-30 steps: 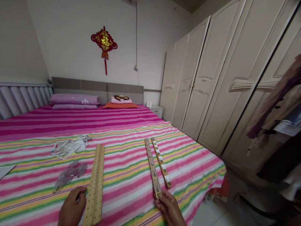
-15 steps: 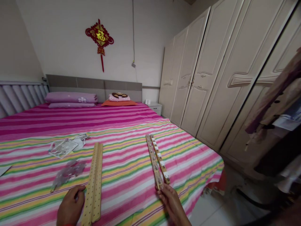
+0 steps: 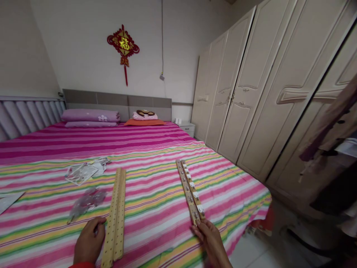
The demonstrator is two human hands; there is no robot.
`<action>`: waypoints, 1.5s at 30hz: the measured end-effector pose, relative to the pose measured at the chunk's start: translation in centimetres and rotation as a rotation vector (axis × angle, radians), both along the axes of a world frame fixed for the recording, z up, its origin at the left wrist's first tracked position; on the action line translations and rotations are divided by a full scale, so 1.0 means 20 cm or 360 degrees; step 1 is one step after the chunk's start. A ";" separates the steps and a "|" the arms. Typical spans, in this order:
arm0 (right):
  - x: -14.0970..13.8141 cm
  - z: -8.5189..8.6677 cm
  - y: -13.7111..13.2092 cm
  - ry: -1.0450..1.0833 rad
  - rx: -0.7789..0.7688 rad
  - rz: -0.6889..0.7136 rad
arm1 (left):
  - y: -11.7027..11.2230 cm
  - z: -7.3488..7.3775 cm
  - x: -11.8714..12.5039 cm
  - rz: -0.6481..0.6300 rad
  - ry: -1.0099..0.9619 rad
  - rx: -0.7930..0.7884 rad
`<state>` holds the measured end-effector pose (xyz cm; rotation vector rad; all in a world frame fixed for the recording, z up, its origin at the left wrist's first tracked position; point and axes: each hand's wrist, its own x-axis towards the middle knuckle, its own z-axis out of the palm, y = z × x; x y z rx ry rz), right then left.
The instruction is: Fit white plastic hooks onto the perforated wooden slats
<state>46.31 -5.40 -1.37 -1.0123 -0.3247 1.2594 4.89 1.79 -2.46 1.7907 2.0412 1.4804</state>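
Note:
Two plain wooden strips (image 3: 116,214) with rows of small holes lie side by side on the striped bed sheet (image 3: 150,186). My left hand (image 3: 89,242) rests curled on the sheet against their left edge, near their near end. Two wooden strips with white knobs and metal fittings (image 3: 190,191) lie together further right. My right hand (image 3: 210,238) touches their near end with its fingertips, fingers drawn together. Whether either hand grips anything I cannot make out.
Clear plastic bags (image 3: 86,199) and an opened packet (image 3: 83,172) lie left of the plain strips. A paper corner (image 3: 8,199) shows at the left edge. Pillows (image 3: 90,116) sit by the headboard. Wardrobe doors (image 3: 251,104) line the right side beyond the bed edge.
The two knobbed strips, splayed apart a second ago, now lie close together. My right hand stayed at their near end. The left hand barely moved; the view shifted slightly.

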 end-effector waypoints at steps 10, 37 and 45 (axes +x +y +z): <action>0.06 0.03 0.01 -0.0054 -0.0010 0.0036 | 0.00 -0.03 0.00 -0.0020 0.0032 0.0037; -1.18 -0.14 0.09 -0.0419 -0.0087 0.1332 | -0.02 -0.04 0.05 -0.0095 0.0059 0.0282; -1.11 -0.22 0.05 -0.0437 0.0097 0.1101 | -0.02 -0.04 0.05 -0.0096 0.0022 0.0285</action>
